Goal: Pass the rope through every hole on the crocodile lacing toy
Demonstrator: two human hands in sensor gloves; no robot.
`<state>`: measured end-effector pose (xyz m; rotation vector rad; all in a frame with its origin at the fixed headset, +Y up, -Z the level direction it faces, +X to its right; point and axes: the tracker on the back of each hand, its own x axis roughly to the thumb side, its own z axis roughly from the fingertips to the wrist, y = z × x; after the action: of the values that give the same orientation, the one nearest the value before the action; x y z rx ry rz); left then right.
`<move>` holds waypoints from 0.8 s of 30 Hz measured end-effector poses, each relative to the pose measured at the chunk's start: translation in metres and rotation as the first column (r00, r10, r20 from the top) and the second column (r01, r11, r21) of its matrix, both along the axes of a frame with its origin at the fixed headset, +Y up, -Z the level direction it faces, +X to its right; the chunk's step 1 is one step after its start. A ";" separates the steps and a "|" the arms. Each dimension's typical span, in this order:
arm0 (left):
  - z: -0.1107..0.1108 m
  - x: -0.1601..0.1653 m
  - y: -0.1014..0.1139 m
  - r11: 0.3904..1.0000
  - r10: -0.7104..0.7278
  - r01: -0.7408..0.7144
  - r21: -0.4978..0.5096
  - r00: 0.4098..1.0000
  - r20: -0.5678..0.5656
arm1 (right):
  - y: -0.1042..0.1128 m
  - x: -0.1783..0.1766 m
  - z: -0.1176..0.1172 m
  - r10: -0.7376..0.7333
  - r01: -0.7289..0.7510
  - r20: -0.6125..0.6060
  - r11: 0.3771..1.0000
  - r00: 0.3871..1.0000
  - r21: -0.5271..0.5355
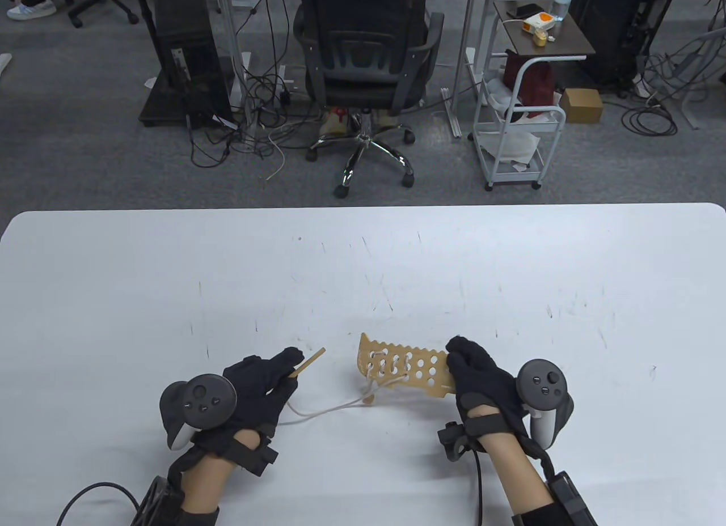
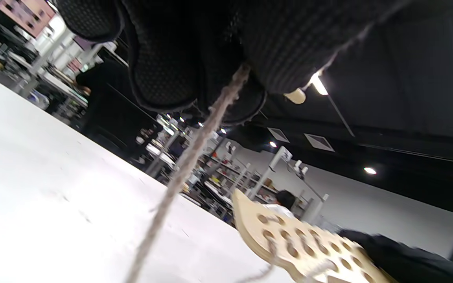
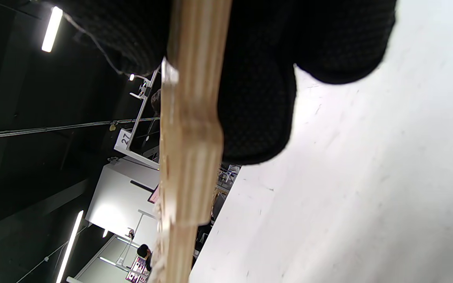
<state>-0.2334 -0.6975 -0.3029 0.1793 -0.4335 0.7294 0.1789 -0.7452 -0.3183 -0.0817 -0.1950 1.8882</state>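
One white table (image 1: 510, 254), scuffed with dark marks, carries everything. Two gloved hands enter from the near edge, one tracker on the back of each. One wooden crocodile board (image 1: 405, 367) sits near the middle of the near half, tilted up off the surface; its perforated body shows rows of round holes, several already laced at the end away from the right hand. Right hand (image 1: 482, 378): fingers curled round the board's right end, gripping it; in the right wrist view the board appears edge-on between the fingers. Left hand (image 1: 258, 387): thumb and fingers pinch one thin wooden needle (image 1: 309, 361), whose tip points toward the board but stays apart from it. One pale rope (image 1: 323, 410) runs from the left hand, sagging to the table, up into the laced holes. Exact hole count cannot be told from these views
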 end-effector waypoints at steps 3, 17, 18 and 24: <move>0.003 0.010 -0.001 1.000 -0.008 0.008 0.000 0.999 0.047 | 0.001 -0.005 0.002 0.011 -0.011 -0.020 1.000 1.000 0.006; 0.020 0.050 0.001 0.998 -0.059 0.059 0.007 0.979 0.196 | 0.005 -0.032 0.013 0.084 -0.080 -0.120 0.996 0.989 0.041; 0.021 0.052 0.001 0.998 -0.066 0.066 0.010 0.977 0.203 | 0.005 -0.033 0.014 0.085 -0.080 -0.124 0.996 0.989 0.042; 0.024 0.060 -0.002 0.996 -0.090 0.090 0.008 0.972 0.219 | 0.006 -0.041 0.018 0.085 -0.078 -0.161 0.996 0.983 0.053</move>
<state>-0.1731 -0.6992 -0.2794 0.0762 -0.6475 0.6625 0.1378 -0.7397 -0.3006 0.1138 -0.1320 1.9605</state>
